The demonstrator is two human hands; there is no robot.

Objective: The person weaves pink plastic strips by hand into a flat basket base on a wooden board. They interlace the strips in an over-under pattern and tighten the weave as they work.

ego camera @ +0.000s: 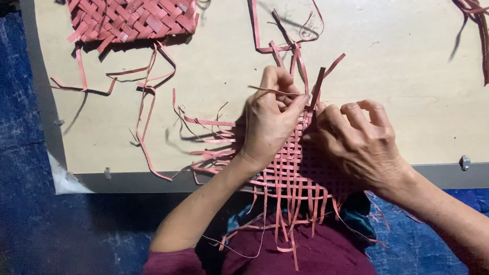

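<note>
A finished pink woven mat (131,9) is seen at the upper left of the pale board (404,68), with loose pink strips (146,99) trailing below it. Near the board's front edge, a half-woven pink lattice (287,176) is worked: a thin strip (275,91) is pinched by the left hand (267,122), fingers narrowly closed. The lattice is pressed down by the right hand (355,146), fingers curled, while dark red strands (481,33) lie at the far right.
</note>
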